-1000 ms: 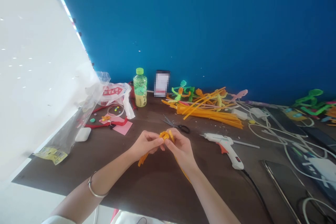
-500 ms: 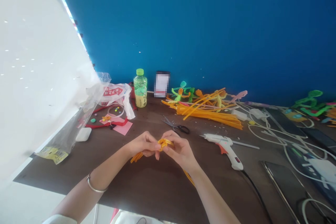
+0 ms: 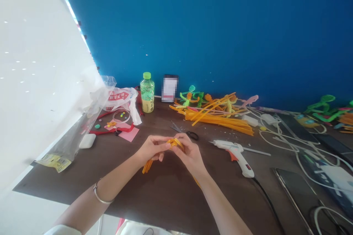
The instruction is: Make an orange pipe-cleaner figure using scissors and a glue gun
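Both hands meet right over the near middle of the tabletop (image 3: pixel 171 205), and there between them is the orange loop (image 3: pixel 173 142), up in the air in front of the scissors. The left hand (image 3: pixel 154 148) pinches it from one side, thumb and fingers closed on it; the right hand (image 3: pixel 190 154) grips the other side, fingers curled around its edge. Orange strands (image 3: pixel 147 166) poke out below the left hand, and another bit of orange shows beside the right wrist; whether these join the loop, I can't tell.

Just beyond the hands lie the scissors (image 3: pixel 192 135), black handles partly hidden behind the right hand. Off to the right, the white glue gun (image 3: pixel 234 150) rests on its side, nozzle pointing towards the hands, a glue stick out of its back. Behind it, a big bundle of orange stems (image 3: pixel 220 122) spreads out below little fuzzy figures, and further left the green-capped bottle (image 3: pixel 148 95) stands upright near the blue wall (image 3: pixel 206 25).
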`<state>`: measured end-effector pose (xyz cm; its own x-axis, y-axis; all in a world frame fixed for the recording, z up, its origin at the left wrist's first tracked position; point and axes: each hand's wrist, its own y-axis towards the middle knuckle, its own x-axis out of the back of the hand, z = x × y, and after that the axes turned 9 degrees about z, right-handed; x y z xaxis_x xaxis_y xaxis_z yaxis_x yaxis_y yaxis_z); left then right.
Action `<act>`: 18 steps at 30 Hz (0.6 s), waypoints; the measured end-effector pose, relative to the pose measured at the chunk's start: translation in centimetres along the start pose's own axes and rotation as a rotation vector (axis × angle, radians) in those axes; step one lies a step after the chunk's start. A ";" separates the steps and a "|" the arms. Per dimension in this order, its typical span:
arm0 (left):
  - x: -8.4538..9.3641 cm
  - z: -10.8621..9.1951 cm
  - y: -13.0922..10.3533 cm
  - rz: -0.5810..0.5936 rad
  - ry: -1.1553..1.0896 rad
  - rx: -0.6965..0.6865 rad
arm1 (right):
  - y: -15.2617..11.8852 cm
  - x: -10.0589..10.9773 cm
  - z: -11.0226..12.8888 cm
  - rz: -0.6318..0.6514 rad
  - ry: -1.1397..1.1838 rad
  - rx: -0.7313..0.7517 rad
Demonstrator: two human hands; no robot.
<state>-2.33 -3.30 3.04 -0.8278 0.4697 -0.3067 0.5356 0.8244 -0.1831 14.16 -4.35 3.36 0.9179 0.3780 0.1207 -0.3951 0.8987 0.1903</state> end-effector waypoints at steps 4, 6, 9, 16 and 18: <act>0.1 0.2 0.2 -0.048 -0.077 0.004 | 0.1 -0.2 -0.2 -0.025 -0.066 -0.006; 0.2 0.4 0.4 -0.067 -0.128 0.001 | 0.0 -0.1 -0.1 -0.039 -0.114 0.009; 0.5 0.7 0.7 -0.070 -0.159 -0.008 | -0.1 0.1 -0.1 -0.125 -0.195 0.025; 1.2 0.9 0.9 -0.103 -0.146 -0.047 | 0.5 0.7 -0.6 -0.253 -0.638 -0.100; 1.3 0.9 0.8 -0.117 -0.146 -0.052 | 0.2 2.3 -0.1 -0.244 -0.868 -0.206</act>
<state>-2.84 -2.27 1.66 -0.8488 0.3218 -0.4195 0.4247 0.8876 -0.1784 16.15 -3.26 3.61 0.5931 -0.0515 0.8035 -0.1035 0.9848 0.1395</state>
